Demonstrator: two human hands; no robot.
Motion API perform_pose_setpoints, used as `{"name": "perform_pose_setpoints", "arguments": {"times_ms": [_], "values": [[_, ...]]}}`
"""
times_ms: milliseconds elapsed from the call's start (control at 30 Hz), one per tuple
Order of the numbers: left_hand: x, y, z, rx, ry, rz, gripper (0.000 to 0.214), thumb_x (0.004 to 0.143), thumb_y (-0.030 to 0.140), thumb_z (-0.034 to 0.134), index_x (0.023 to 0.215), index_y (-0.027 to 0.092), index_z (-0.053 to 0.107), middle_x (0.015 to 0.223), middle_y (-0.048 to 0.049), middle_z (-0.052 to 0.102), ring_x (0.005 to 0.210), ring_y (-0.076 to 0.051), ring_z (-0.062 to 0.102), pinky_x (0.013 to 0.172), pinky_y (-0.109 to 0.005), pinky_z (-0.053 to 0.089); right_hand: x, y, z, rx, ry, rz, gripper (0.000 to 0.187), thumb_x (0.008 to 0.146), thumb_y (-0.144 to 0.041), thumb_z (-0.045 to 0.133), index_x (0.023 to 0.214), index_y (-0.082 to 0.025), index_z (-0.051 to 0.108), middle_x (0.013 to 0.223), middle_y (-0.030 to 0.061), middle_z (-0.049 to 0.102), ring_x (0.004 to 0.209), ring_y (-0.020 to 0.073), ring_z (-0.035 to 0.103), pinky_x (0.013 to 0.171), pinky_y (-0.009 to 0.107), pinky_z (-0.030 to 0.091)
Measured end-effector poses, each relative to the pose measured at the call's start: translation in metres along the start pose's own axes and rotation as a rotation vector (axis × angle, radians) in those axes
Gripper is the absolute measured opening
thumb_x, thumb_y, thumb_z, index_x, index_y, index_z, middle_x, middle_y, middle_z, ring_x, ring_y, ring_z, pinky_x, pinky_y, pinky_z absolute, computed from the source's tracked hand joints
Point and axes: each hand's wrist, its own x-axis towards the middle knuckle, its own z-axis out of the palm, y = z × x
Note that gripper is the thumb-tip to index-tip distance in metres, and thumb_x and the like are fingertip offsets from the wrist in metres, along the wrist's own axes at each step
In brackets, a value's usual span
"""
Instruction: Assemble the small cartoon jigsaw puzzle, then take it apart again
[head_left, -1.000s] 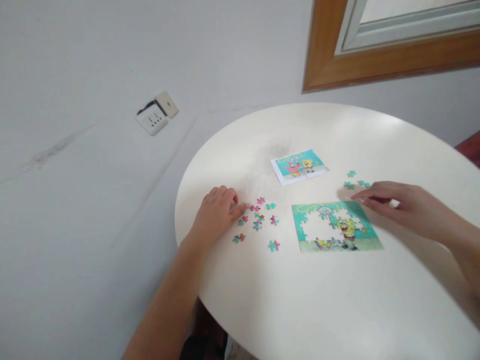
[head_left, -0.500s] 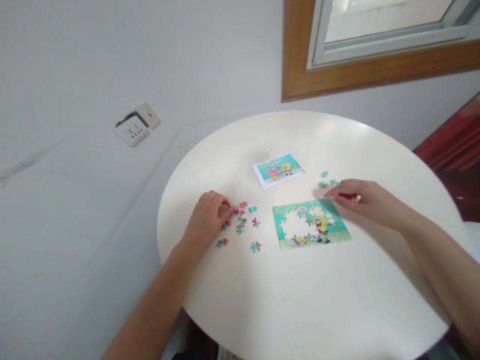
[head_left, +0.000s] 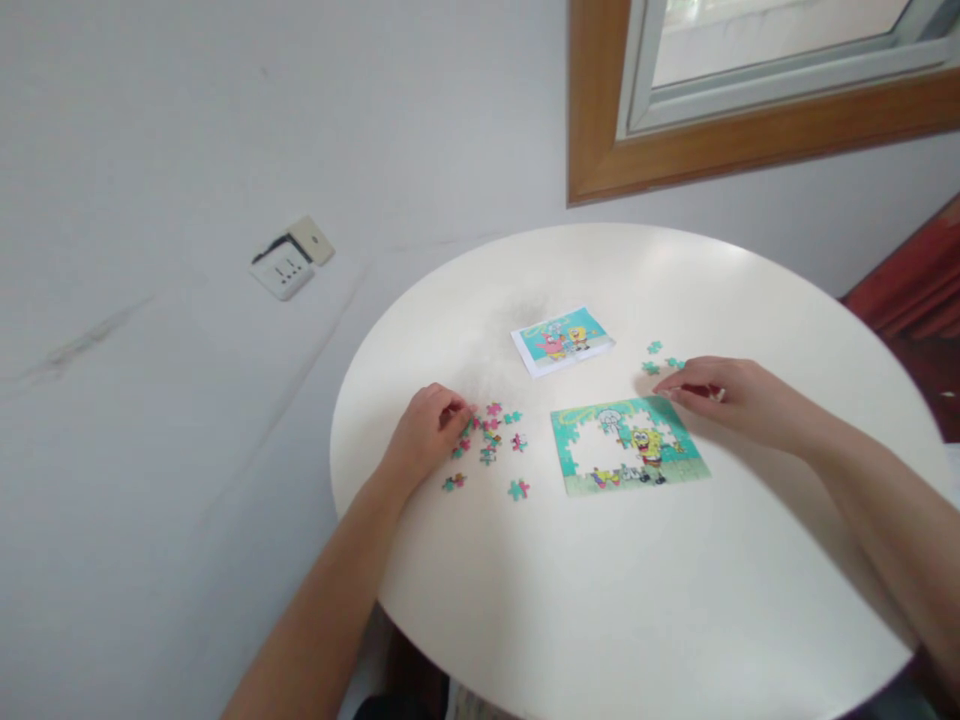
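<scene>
The left hand (head_left: 426, 432) is lying palm down on the table (head_left: 637, 600), knuckles raised and fingers curled. Its fingertips are touching the near edge of a scatter of loose pieces (head_left: 491, 438) in pink and teal. I cannot tell whether it is pinching one or only pressing on them. Its forearm is coming up from the lower left, over the table's rim.

The right hand (head_left: 721, 393) is lying low, with the fingers gathered and pointing left. It is sitting just at the upper right corner of the puzzle (head_left: 649, 447), and it is unclear whether a piece is being held between the fingertips. Its forearm is stretching back toward the lower right.

The puzzle is lying flat between the two hands, partly built, with its border joined and a gap open in the middle. Its long axis is running left to right, turned slightly, and the picture is facing the person the right way up.

A few teal pieces (head_left: 654, 358) are lying just beyond the right fingertips. A small picture card (head_left: 562, 338) is lying farther back, also longways across. Beyond the table, a wall socket (head_left: 285, 268) and a wooden window frame (head_left: 750, 130) are showing.
</scene>
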Motion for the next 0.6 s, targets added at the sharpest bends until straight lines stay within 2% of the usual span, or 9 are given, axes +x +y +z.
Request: {"name": "perform_pose_setpoints", "arguments": {"times_ms": [133, 267, 400, 600], "values": [[-0.003, -0.002, -0.006, -0.054, -0.007, 0.016, 0.031, 0.094, 0.043, 0.045, 0.098, 0.019, 0.064, 0.090, -0.0047, 0.058, 0.081, -0.018, 0.057, 0.072, -0.030, 0.048, 0.000, 0.001, 0.001, 0.014, 0.004, 0.022, 0.029, 0.087, -0.041, 0.051, 0.091, -0.023, 0.074, 0.092, 0.0058, 0.073, 0.072, 0.0182, 0.063, 0.063, 0.029, 0.046], [-0.002, 0.002, -0.005, -0.073, -0.016, 0.068, 0.033, 0.091, 0.044, 0.053, 0.114, 0.023, 0.064, 0.100, -0.0054, 0.057, 0.092, -0.019, 0.056, 0.081, -0.032, 0.047, 0.000, 0.005, 0.003, -0.009, -0.010, 0.041, 0.027, 0.087, -0.040, 0.052, 0.091, -0.024, 0.074, 0.093, 0.0045, 0.074, 0.071, 0.0183, 0.063, 0.063, 0.030, 0.047], [0.003, 0.010, 0.003, -0.051, 0.000, 0.094, 0.030, 0.087, 0.044, 0.060, 0.107, 0.023, 0.068, 0.101, -0.0056, 0.057, 0.100, -0.023, 0.053, 0.093, -0.039, 0.042, 0.000, 0.008, 0.004, -0.016, -0.017, 0.037, 0.029, 0.088, -0.040, 0.051, 0.091, -0.024, 0.074, 0.094, 0.0041, 0.074, 0.073, 0.0189, 0.064, 0.063, 0.030, 0.047], [0.010, 0.019, 0.007, -0.014, 0.009, 0.104, 0.022, 0.084, 0.038, 0.064, 0.100, 0.023, 0.070, 0.097, -0.0044, 0.058, 0.098, -0.023, 0.053, 0.091, -0.040, 0.041, 0.000, 0.010, 0.004, -0.007, 0.007, 0.041, 0.029, 0.087, -0.042, 0.052, 0.092, -0.024, 0.074, 0.093, 0.0051, 0.073, 0.072, 0.0193, 0.064, 0.063, 0.031, 0.047]]}}
